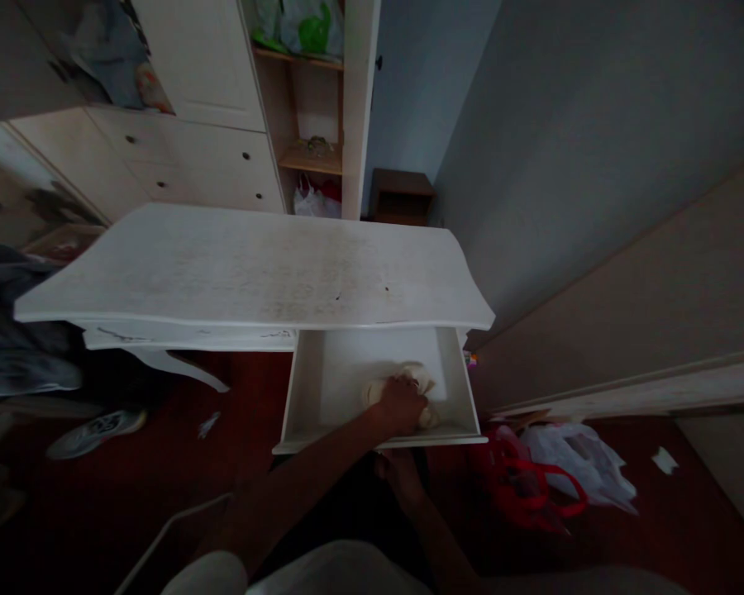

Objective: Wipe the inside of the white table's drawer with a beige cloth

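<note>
A white drawer (307, 388) is pulled out from the right side of a worn white desk (236, 264). Inside it, my left hand (403, 405) is closed on a bunched cream cloth (417, 376), pressing it to the drawer floor near the front. Folds of the cloth stick out around the fingers. Just below, in shadow, my right hand (402, 473) is curled against the drawer's front edge and seems to grip it. Its fingertips are partly hidden.
White cabinets (217, 157) and an open shelf unit (310, 157) stand behind the desk. A wall rises at the right. On the red floor lie a red bag (521, 479), a white plastic bag (579, 463) and, at the left, a shoe (96, 434).
</note>
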Tool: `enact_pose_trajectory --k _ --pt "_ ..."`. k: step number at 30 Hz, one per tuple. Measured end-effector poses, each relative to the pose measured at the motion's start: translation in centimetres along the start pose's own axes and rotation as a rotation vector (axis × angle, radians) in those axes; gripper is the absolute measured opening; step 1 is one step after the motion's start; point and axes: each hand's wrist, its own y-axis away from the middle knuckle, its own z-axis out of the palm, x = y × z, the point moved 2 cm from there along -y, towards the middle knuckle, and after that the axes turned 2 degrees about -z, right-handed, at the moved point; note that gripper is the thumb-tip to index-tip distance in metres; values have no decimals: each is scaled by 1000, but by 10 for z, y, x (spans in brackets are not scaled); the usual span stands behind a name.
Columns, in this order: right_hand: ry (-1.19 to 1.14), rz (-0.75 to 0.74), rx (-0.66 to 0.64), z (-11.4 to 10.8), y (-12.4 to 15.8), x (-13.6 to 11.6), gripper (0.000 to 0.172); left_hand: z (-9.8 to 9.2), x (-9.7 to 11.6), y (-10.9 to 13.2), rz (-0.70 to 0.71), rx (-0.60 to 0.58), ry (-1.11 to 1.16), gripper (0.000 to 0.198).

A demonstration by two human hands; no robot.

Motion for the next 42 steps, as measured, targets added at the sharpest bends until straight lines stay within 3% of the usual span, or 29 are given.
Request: enact_pose_trajectory --k 5,14,19,22,27,31,36,40,42 --pt "-126 23 22 -1 -3 4 41 6 22 -34 125 66 -1 36" --pt "-76 7 -28 -4 -4 8 41 16 36 -59 1 158 -6 49" --pt "-54 19 -28 -2 -5 2 43 11 38 -66 -78 131 -4 44" --pt "-27 4 -43 -1 -6 1 44 3 28 -72 -113 171 -16 43" --pt "-18 33 -12 -1 -5 4 44 -13 -14 -77 -146 367 -82 44" --pt "-8 40 -33 -3 -5 5 44 -11 -39 -73 -103 419 -107 45" --pt "-37 37 -78 -10 -6 10 46 1 -48 -55 -72 474 -69 58" --pt "-9 30 -95 -13 -7 14 46 1 -54 -30 9 429 116 76" --pt "-8 20 -92 -13 -7 14 45 -6 -56 -15 48 409 236 66"
